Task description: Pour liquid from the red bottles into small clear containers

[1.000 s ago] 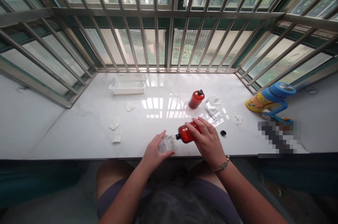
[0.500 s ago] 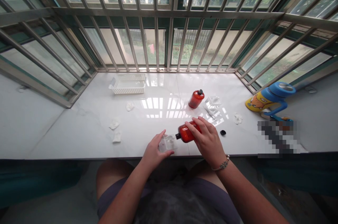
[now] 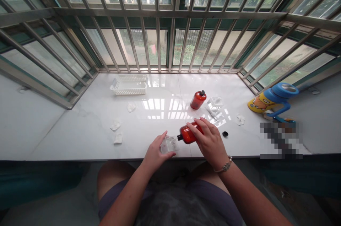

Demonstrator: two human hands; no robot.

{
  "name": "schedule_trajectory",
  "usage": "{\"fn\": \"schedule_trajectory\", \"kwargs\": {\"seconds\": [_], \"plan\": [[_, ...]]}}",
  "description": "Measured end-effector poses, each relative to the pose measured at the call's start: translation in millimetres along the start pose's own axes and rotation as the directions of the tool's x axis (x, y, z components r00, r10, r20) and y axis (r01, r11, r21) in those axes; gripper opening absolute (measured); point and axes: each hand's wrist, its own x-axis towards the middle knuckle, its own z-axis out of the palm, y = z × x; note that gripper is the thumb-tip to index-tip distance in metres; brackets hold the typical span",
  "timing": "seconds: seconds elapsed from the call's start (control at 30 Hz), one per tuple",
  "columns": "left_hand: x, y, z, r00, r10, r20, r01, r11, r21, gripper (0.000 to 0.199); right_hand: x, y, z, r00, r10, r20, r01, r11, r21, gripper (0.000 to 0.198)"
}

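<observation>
R hand (image 3: 210, 142) wrapped round the orange bottle (image 3: 188, 135), bottle tipped on its side, neck pointing left at a small clear container (image 3: 169, 144). L hand (image 3: 155, 153) pinches that container, thumb and fingers closed on its sides, right at the worktop (image 3: 80, 130) front edge, almost no margin toward the lap. Just right of the R hand: black cap (image 3: 225, 134), loose. Beyond it, farther from the body, a second orange bottle (image 3: 198, 99) upright, clear plastic pieces (image 3: 215, 105) beside it. Far right, yellow-blue toy (image 3: 271, 101). Left of the L hand: crumpled white scraps (image 3: 116, 132), wide bare surface, white basket (image 3: 129, 85) back near the window bars (image 3: 157, 41).
</observation>
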Motion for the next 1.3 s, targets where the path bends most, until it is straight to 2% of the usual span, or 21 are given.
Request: {"fn": "schedule_trajectory", "kwargs": {"seconds": [1.3], "plan": [[0.4, -2.2, -0.2, 1.000, 0.017, 0.005, -0.017, 1.000, 0.024, 0.100, 5.9, 6.0, -6.8, 0.999, -0.047, 0.014, 0.047, 0.999, -0.020, 0.059]]}}
